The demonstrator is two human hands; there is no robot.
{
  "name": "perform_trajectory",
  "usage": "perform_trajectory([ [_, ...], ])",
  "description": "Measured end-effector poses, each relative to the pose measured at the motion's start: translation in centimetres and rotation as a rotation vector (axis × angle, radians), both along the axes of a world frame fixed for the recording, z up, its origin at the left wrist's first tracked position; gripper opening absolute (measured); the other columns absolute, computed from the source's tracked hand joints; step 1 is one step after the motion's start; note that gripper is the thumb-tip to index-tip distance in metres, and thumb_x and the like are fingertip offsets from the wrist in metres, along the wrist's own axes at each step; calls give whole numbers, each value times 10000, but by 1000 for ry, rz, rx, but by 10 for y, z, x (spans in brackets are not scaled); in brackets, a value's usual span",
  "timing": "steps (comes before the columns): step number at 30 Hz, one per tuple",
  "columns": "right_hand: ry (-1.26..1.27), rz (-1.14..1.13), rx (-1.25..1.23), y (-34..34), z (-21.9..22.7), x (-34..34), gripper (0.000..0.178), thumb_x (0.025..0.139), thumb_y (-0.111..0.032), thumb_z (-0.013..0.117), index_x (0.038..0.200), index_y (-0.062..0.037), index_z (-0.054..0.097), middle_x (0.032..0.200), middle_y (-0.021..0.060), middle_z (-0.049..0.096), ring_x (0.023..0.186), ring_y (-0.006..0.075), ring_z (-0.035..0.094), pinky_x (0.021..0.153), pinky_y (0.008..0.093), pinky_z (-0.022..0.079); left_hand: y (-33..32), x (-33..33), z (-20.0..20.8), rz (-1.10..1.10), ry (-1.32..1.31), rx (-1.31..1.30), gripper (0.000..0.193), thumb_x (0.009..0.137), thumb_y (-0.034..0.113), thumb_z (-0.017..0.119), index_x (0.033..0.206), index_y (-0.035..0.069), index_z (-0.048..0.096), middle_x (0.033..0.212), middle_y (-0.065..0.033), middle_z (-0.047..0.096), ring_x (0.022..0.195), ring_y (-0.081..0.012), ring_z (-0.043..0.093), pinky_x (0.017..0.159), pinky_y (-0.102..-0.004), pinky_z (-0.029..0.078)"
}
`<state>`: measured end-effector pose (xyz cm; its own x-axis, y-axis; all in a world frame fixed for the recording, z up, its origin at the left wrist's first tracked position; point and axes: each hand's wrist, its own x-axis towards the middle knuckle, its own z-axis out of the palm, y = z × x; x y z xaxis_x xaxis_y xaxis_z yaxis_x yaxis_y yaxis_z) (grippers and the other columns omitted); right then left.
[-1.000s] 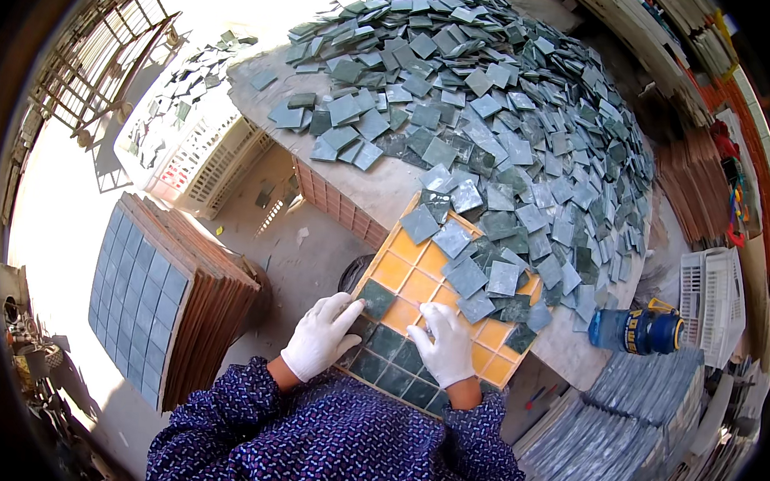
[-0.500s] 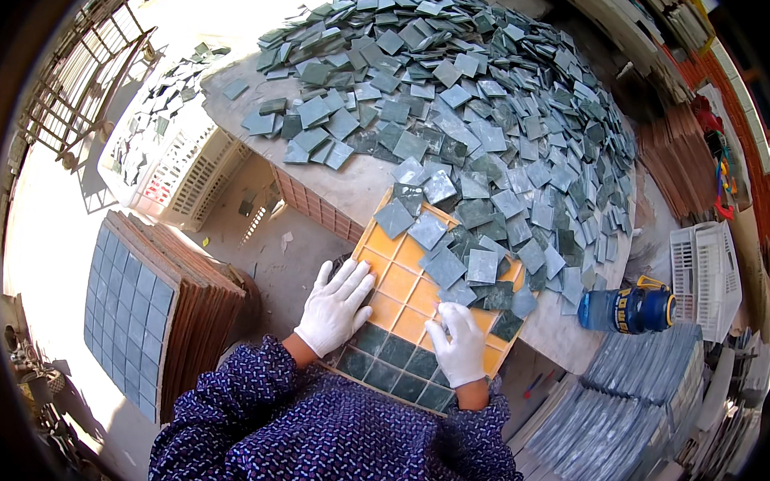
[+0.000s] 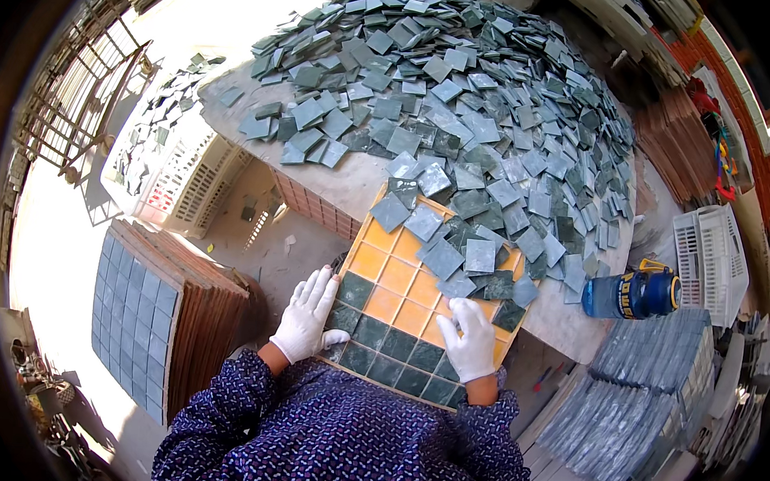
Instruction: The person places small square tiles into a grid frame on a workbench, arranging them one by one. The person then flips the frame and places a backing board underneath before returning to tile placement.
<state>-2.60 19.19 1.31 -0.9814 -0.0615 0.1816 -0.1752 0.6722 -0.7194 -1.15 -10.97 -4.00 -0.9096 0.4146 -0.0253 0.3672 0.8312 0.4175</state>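
A square frame (image 3: 368,255) with a pale grid and an orange base lies tilted in front of me. Dark green square tiles (image 3: 370,331) fill its near cells, with one tile (image 3: 355,289) further up at the left side. My left hand (image 3: 304,317), in a white glove, is open along the frame's left edge, fingers stretched and close together, thumb spread over the near tiles. My white-gloved right hand (image 3: 470,339) rests over the right side, fingers bent, thumb apart, no tile visible in it. Loose tiles (image 3: 443,259) overlap the frame's far right part.
A large heap of tiles (image 3: 462,96) covers the table (image 3: 323,181) beyond. A blue bottle (image 3: 630,293) lies at right, near stacked tile sheets (image 3: 606,418) and white crates (image 3: 710,262). At left stand a stack of tiled boards (image 3: 138,302) and a tile-filled basket (image 3: 184,178).
My left hand has drawn back left and towards me, uncovering a green tile in the left column. The right hand has shifted slightly right and nearer, its thumb and fingers wider apart.
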Motion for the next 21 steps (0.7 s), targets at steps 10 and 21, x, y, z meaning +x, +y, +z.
perform_trajectory([
  [10,40,-18,-6,1,26,-11,225,796,-103,696,1000,-34,630,982,117,642,759,293,641,667,357,518,47,-5,16,371,-223,251,1064,686,368,792,1471,-9,179,1499,-239,261,1346,-384,345,1082,-411,342],
  [21,151,21,531,-13,11,-59,562,702,-203,777,1192,-65,538,1152,120,533,1020,314,558,872,403,471,24,-12,-5,374,-390,670,852,767,206,750,1457,26,284,1347,-191,496,1230,-289,505,1034,-346,388],
])
